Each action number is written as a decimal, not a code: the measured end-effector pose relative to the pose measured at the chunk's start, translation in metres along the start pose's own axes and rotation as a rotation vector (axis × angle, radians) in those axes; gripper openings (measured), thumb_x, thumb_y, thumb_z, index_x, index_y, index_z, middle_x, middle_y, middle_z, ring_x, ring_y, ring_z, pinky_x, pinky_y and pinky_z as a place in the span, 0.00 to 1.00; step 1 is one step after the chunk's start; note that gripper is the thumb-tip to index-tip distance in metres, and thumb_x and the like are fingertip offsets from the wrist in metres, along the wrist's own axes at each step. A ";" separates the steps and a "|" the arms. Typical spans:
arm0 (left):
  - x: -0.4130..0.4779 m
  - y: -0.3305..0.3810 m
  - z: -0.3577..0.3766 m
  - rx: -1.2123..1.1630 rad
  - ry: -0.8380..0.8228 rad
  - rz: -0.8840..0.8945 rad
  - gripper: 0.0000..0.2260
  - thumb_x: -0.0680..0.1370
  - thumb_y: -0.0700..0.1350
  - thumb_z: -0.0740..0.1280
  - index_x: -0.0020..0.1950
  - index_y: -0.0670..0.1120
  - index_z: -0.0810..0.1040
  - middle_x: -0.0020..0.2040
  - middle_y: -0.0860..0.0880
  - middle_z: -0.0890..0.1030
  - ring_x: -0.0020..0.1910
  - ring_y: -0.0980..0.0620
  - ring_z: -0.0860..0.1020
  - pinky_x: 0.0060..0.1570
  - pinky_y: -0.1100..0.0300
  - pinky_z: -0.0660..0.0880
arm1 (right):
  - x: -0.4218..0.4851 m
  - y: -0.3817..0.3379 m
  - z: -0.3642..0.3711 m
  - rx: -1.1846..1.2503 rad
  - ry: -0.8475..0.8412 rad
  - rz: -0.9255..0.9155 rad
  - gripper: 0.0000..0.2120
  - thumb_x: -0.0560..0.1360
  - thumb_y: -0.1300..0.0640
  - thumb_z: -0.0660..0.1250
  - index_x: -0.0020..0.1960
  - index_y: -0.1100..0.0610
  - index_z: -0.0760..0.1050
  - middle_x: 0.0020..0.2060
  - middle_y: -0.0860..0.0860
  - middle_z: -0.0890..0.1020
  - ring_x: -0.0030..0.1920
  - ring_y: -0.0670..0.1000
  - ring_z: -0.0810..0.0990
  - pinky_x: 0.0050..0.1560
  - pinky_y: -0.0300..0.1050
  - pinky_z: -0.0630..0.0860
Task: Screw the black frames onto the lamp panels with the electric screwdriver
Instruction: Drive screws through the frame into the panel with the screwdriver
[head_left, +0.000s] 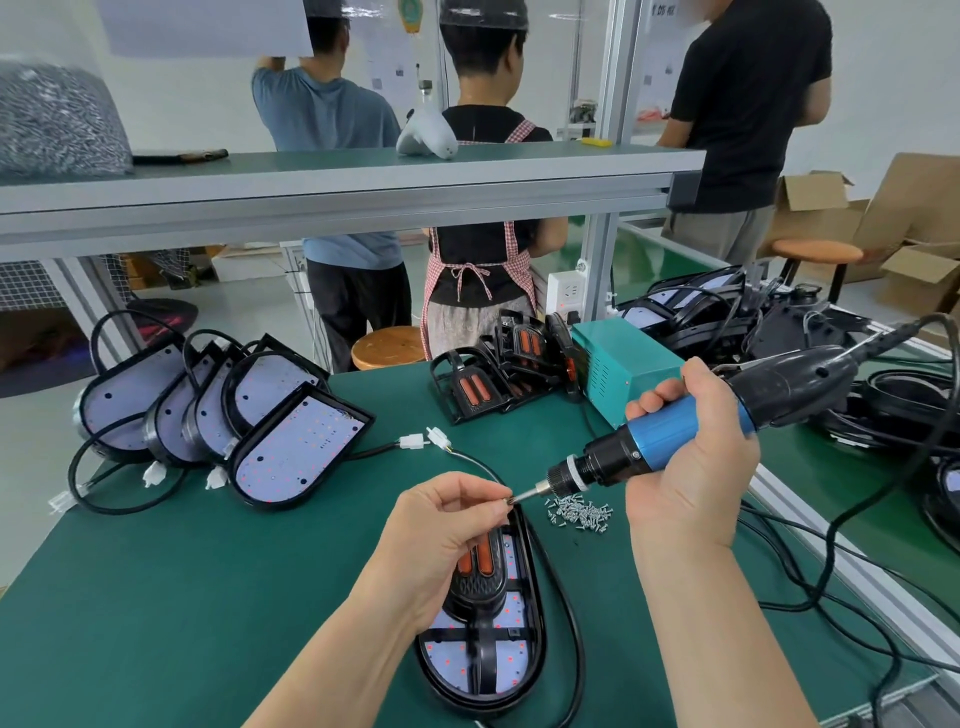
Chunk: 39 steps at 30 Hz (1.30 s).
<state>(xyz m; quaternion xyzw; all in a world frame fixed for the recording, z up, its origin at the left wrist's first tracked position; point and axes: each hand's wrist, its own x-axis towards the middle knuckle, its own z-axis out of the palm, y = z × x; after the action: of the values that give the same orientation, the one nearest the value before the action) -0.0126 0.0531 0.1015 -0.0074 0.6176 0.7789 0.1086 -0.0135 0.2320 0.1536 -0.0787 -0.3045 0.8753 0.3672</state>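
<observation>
One table (208, 597) bears a panel (447, 660), long axis running away from the person, with a frame (480, 587) seated on it. The screwdriver (675, 431), gripped round its barrel by the right hand (691, 467), slants down-left. Its bit meets a screw (511, 500) pinched by the left hand (441, 525), just above the panel's far end.

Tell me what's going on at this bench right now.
A person is fitting a black frame to a lamp panel on the green bench. The right hand grips the electric screwdriver, tilted down toward the left hand, which pinches a screw at the bit's tip over the panel's far end. Loose screws lie beside it; bare panels lean at left.
</observation>
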 end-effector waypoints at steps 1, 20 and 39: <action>0.000 0.000 -0.001 0.003 0.003 0.007 0.11 0.73 0.29 0.72 0.38 0.44 0.86 0.38 0.43 0.83 0.36 0.52 0.80 0.40 0.61 0.74 | 0.001 -0.001 -0.001 0.012 0.004 0.003 0.10 0.77 0.60 0.70 0.39 0.55 0.72 0.31 0.49 0.75 0.30 0.50 0.73 0.37 0.43 0.76; -0.003 -0.011 0.005 -0.017 0.043 0.073 0.10 0.73 0.29 0.72 0.39 0.43 0.86 0.36 0.46 0.82 0.33 0.54 0.77 0.36 0.62 0.71 | 0.001 0.000 -0.001 0.013 0.028 0.018 0.10 0.78 0.61 0.69 0.40 0.57 0.71 0.31 0.49 0.74 0.30 0.49 0.73 0.36 0.43 0.75; -0.008 -0.015 0.008 0.095 0.088 0.304 0.19 0.74 0.29 0.71 0.54 0.52 0.86 0.39 0.50 0.83 0.38 0.56 0.78 0.39 0.68 0.75 | 0.008 0.013 -0.001 -0.003 0.014 -0.021 0.06 0.80 0.57 0.69 0.46 0.57 0.74 0.32 0.50 0.79 0.31 0.48 0.79 0.36 0.41 0.78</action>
<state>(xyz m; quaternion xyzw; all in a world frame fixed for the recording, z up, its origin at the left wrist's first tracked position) -0.0014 0.0628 0.0902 0.0572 0.6521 0.7551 -0.0373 -0.0264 0.2313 0.1461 -0.0821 -0.3039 0.8704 0.3786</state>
